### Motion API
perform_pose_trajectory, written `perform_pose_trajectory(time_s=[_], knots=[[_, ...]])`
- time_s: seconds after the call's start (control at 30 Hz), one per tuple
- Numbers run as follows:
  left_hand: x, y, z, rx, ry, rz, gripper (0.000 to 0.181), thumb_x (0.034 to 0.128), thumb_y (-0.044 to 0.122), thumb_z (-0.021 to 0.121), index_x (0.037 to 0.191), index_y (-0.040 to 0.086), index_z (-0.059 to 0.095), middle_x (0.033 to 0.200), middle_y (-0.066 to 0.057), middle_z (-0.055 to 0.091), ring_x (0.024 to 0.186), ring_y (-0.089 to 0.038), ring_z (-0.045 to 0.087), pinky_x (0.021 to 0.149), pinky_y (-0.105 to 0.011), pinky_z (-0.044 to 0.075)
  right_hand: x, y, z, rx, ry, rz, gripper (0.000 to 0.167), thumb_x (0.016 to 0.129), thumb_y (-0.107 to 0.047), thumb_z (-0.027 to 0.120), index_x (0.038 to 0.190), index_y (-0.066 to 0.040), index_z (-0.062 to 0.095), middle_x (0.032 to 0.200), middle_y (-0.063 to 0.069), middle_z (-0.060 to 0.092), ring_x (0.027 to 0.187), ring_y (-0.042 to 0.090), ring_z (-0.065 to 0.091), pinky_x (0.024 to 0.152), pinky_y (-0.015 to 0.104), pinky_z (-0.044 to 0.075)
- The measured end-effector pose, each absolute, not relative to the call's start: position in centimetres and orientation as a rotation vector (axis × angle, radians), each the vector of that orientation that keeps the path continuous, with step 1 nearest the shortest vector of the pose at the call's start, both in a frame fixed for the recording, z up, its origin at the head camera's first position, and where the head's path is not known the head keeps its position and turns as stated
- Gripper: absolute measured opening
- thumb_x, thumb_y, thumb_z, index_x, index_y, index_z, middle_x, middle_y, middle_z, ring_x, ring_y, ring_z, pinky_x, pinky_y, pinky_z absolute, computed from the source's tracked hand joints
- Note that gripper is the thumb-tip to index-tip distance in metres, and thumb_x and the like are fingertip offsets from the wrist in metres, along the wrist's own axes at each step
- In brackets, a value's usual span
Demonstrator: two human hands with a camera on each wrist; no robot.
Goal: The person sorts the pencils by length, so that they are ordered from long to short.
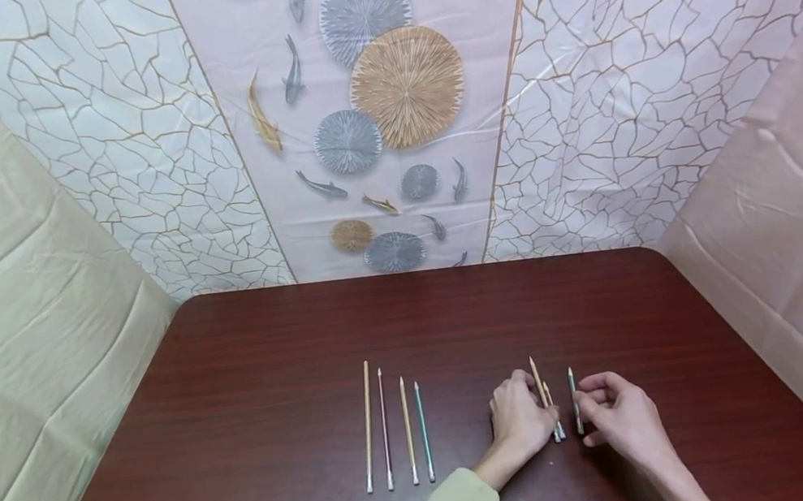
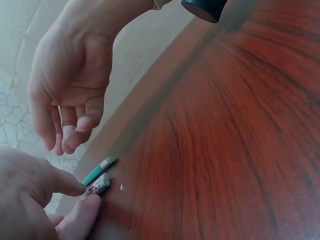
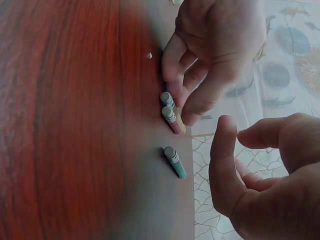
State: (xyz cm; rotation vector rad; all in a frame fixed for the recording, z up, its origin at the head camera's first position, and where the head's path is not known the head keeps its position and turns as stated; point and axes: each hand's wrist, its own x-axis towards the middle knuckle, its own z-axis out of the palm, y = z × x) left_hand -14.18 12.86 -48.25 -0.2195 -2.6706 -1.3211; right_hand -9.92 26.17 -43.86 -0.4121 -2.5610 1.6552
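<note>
Reddish-brown table point(image 1: 271, 338) in front of us, lone teal pencil point(image 1: 573, 387) lying on it as reference. Left of that, our left hand point(image 1: 522, 417) pinches two pencils point(image 1: 538, 381) on the tabletop. Just right of it, our right hand point(image 1: 628, 418) hovers, fingers loosely bent, narrow gap to thumb. Well left of it, we see four pencils point(image 1: 409, 429) in a row.

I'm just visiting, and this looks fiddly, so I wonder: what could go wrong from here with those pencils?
The two pencils at the left hand lie close together, so shifting one might drag the other along. The teal pencil beside the right hand looks unheld, so an accidental brush from that hand might push it askew.
</note>
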Motion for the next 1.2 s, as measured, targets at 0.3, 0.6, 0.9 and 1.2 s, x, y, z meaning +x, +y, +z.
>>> perform_pose_trajectory(time_s=[0.3,0.6,0.9,1.2], knots=[[-14.2,13.0,-48.1,-0.197,-2.727,-1.238,0.037,0.0631,0.014,0.084,0.094,0.010,0.065,0.073,0.005,0.052,0.071,-0.022,0.061,0.064,-0.034,0.050,-10.0,26.4,-44.1,-0.430,-2.579,1.616,0.030,0.093,-0.004,0.061,0.118,0.011,0.055,0.089,0.017,0.066,0.067,0.021,0.067,0.053,0.037,0.057],[-14.0,13.2,-47.9,-0.193,-2.752,-1.136,0.034,0.0620,0.018,0.083,0.088,0.012,0.063,0.074,0.000,0.055,0.067,-0.029,0.063,0.060,-0.037,0.050,-10.2,27.1,-44.6,-0.457,-2.645,1.437,0.030,0.090,-0.008,0.063,0.114,0.009,0.058,0.086,0.014,0.069,0.067,0.022,0.068,0.050,0.034,0.056],[-14.2,13.4,-48.2,-0.230,-2.717,-1.040,0.025,0.0689,0.020,0.081,0.078,0.014,0.058,0.069,-0.001,0.055,0.063,-0.029,0.063,0.057,-0.037,0.050,-11.0,27.2,-45.6,-0.406,-2.709,1.354,0.032,0.087,-0.010,0.066,0.110,0.011,0.057,0.080,0.011,0.068,0.053,0.023,0.067,0.046,0.034,0.054],[-14.2,13.7,-48.0,-0.210,-2.747,-1.037,0.026,0.0676,0.018,0.081,0.081,0.010,0.060,0.071,-0.005,0.058,0.065,-0.032,0.065,0.057,-0.039,0.051,-11.4,27.1,-45.7,-0.359,-2.756,1.291,0.035,0.084,-0.011,0.070,0.107,0.011,0.055,0.076,0.011,0.068,0.046,0.021,0.064,0.043,0.034,0.053]])
